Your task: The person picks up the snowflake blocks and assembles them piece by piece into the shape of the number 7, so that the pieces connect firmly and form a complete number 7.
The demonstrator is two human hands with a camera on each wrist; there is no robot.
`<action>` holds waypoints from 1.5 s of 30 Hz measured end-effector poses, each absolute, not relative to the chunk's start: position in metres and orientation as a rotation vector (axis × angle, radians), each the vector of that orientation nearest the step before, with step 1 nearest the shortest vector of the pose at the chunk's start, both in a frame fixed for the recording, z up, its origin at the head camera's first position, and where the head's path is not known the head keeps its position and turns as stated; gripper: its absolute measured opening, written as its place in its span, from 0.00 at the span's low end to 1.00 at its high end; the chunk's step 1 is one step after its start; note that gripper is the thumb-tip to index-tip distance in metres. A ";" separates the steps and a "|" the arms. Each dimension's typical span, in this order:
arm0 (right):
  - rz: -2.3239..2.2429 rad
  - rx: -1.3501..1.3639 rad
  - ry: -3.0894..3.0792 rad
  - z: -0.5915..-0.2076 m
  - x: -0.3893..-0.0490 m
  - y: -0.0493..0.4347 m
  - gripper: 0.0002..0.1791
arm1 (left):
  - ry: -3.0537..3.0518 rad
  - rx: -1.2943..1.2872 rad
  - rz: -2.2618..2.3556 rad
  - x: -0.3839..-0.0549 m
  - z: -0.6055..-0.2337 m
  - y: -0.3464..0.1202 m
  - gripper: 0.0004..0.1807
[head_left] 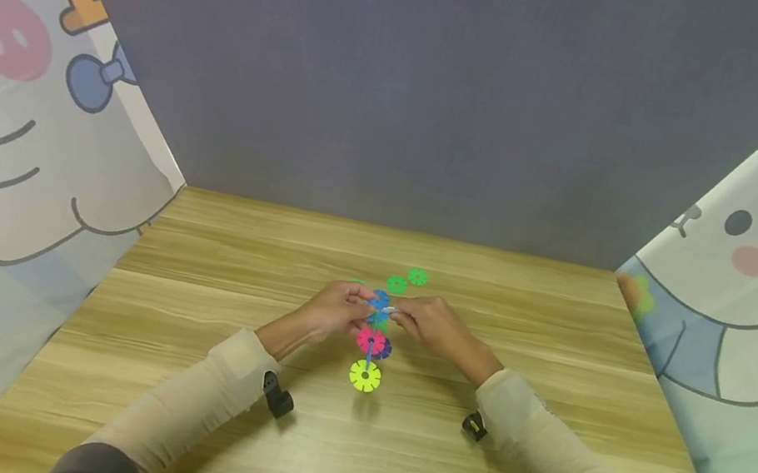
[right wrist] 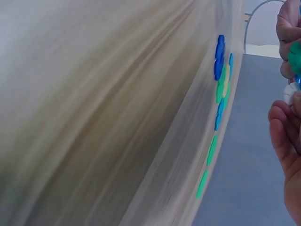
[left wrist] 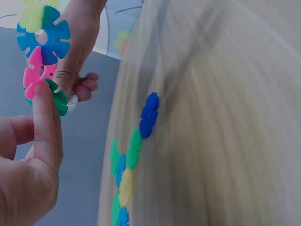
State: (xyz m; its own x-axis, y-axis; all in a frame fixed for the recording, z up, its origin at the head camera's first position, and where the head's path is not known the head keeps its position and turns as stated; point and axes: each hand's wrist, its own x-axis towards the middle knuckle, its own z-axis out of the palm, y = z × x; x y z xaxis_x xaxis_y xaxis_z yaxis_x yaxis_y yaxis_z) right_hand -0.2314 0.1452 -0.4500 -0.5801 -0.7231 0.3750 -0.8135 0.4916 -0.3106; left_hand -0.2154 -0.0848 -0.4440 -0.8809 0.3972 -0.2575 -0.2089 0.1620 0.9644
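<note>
Above the table my left hand (head_left: 333, 311) holds a chain of joined, notched plastic discs. Its parts are a yellow-green disc (head_left: 365, 376) at the near end, a blue disc (left wrist: 57, 33) seen edge-on from the head, a pink disc (head_left: 364, 341) and a green disc (left wrist: 60, 101). The left fingertips lie against the pink disc in the left wrist view. A white disc (right wrist: 289, 94) is pinched by my right hand (head_left: 436, 323), right at the green disc's edge. Fingers partly hide where white and green meet.
Loose discs lie on the wooden table (head_left: 459, 471) beneath and beyond the hands: dark blue (left wrist: 149, 116), yellow (left wrist: 125, 187), blue (right wrist: 219, 114) and several green ones (head_left: 417, 276). A grey panel (head_left: 420, 91) stands behind; cartoon-printed sheets (head_left: 730, 315) flank both sides.
</note>
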 end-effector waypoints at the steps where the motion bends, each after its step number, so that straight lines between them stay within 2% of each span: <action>1: 0.687 1.316 -2.573 -0.449 -0.231 0.144 0.06 | 2.002 0.180 1.754 -0.216 -0.443 -0.086 0.20; 15: 0.869 1.268 -2.832 -0.433 -0.248 0.150 0.11 | 2.065 0.207 1.723 -0.217 -0.437 -0.098 0.20; 25: 0.882 1.214 -2.795 -0.423 -0.262 0.151 0.13 | 2.059 0.198 1.739 -0.217 -0.437 -0.101 0.20; 36: 0.698 1.026 -2.917 -0.426 -0.285 0.141 0.12 | 2.038 0.147 1.739 -0.215 -0.437 -0.099 0.18; 45: 0.526 0.915 -3.057 -0.437 -0.299 0.135 0.19 | 1.994 0.164 1.742 -0.214 -0.438 -0.097 0.21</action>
State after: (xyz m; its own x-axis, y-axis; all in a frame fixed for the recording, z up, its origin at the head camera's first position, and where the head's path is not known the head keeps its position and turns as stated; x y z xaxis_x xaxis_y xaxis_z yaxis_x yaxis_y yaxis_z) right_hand -0.2989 0.1349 -0.4366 -0.8361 -0.5486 0.0050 -0.5188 0.7875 -0.3326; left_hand -0.2142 -0.0973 -0.4375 -0.8756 0.3961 -0.2763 -0.2208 0.1805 0.9585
